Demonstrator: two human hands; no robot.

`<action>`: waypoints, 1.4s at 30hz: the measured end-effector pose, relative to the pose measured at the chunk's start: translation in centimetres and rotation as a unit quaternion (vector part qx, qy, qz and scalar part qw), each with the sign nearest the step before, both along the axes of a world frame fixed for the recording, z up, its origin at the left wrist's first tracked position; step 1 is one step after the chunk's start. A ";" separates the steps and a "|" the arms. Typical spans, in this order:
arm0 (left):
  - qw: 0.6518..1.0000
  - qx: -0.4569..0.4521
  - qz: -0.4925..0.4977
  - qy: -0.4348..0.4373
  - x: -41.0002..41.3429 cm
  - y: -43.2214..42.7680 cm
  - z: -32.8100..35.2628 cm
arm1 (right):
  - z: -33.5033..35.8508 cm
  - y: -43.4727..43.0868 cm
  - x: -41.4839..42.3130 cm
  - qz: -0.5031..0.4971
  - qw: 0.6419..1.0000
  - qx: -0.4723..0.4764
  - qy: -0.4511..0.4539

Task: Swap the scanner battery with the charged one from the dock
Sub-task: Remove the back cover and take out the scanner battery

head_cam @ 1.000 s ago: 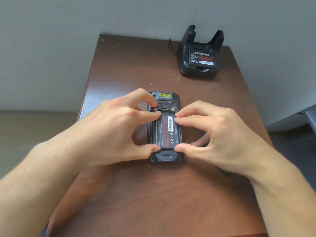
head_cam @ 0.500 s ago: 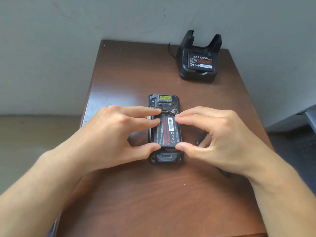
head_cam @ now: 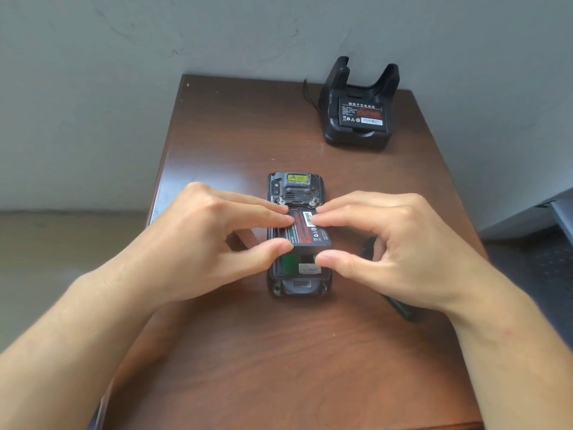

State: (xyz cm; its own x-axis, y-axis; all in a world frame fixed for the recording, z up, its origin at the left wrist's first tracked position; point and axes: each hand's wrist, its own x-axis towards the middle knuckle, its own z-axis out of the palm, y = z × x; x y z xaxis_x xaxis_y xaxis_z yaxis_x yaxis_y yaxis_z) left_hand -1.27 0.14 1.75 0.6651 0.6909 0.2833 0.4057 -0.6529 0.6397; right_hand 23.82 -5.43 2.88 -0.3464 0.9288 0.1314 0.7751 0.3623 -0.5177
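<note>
The battery (head_cam: 307, 228) has tilted up from the scanner (head_cam: 297, 283), pinched between both hands (head_cam: 198, 243).

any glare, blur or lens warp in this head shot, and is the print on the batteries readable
Head view: soft, even light, with a pale sheen on the table at its left edge; wide-angle stretch enlarges the forearms at the bottom corners; the scanner battery label is too small to read; the larger header on the dock battery is sharper.

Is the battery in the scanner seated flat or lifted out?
Partly lifted: the battery is tilted, its near end raised, exposing the compartment floor of the scanner.
</note>
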 end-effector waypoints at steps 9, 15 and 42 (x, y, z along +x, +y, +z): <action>0.999 0.030 0.018 0.021 0.0 0.0 0.2 | -1.2 0.6 0.1 -0.018 0.998 0.068 -0.004; 0.997 0.068 0.023 0.018 0.2 0.1 -0.4 | -1.9 0.8 -0.3 -0.042 0.992 0.122 0.017; 0.986 0.116 0.033 -0.118 1.4 -0.1 1.8 | 0.8 0.3 0.6 0.019 0.985 -0.050 0.166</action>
